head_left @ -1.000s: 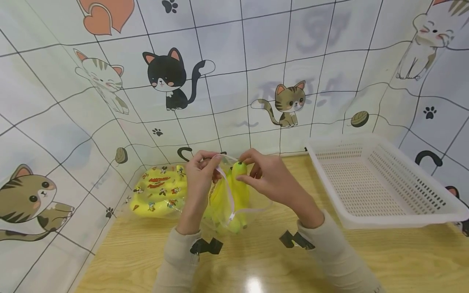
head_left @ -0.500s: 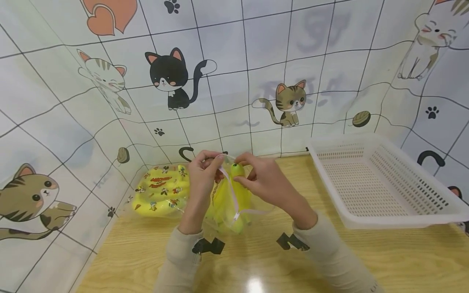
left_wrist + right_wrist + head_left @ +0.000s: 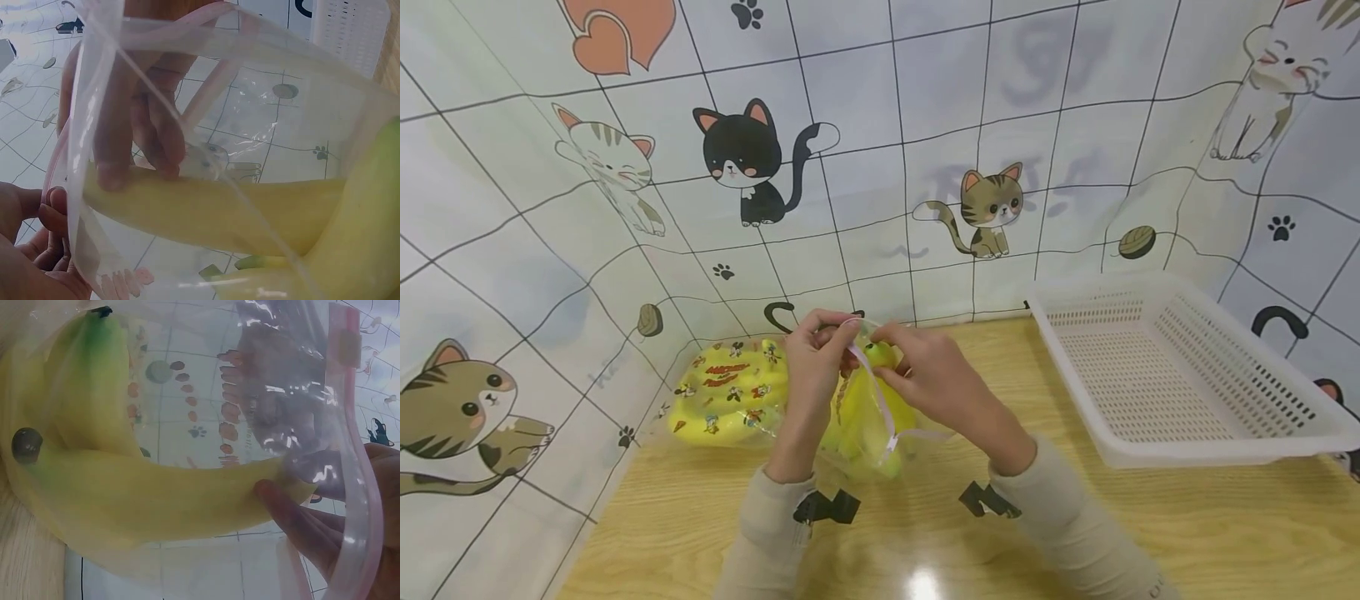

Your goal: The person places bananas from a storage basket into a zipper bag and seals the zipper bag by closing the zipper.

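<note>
A clear zip bag with a pink zipper edge (image 3: 877,392) stands between the hands, and a white slider (image 3: 892,444) shows on that edge. Several yellow bananas (image 3: 350,250) lie inside it. My left hand (image 3: 817,358) pinches the bag's rim at the mouth. Reaching into the opening, my right hand (image 3: 936,375) holds one banana (image 3: 187,500) by its end, thumb on one side and fingers on the other. That banana lies against the others in the right wrist view. Clear film covers parts of the fingers and fruit.
Left of the hands, a clear bag with a red print and cartoon figures holds yellow things (image 3: 722,387). A white perforated basket (image 3: 1097,433) stands at the right on the wooden table (image 3: 985,550). A cat-patterned sheet (image 3: 865,167) rises behind.
My right hand has moved slightly left and down with the banana, which sits deeper in the bag. The left hand still pinches the rim in nearly the same place.
</note>
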A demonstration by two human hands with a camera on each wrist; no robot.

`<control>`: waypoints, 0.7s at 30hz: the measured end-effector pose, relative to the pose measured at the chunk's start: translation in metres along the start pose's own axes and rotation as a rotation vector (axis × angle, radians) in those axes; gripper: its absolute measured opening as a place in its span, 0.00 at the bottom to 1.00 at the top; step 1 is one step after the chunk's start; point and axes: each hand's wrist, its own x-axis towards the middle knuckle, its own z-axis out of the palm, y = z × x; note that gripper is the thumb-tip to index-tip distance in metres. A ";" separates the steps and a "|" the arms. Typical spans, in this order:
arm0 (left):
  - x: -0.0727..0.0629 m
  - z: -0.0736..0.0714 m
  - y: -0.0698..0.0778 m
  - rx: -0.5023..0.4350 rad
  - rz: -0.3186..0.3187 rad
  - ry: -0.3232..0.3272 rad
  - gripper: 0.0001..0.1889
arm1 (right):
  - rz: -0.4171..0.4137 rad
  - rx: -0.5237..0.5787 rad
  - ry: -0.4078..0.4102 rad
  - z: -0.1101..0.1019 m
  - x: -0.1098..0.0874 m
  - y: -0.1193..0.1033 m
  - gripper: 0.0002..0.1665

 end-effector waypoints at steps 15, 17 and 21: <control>0.000 0.000 0.000 -0.003 -0.003 0.007 0.05 | -0.014 0.047 -0.043 0.001 -0.002 0.002 0.22; 0.001 -0.001 0.000 -0.005 0.004 0.008 0.05 | -0.013 0.074 -0.030 -0.002 -0.002 0.002 0.19; 0.001 -0.002 0.001 -0.016 0.007 0.014 0.05 | -0.025 0.122 0.036 -0.013 -0.002 0.005 0.14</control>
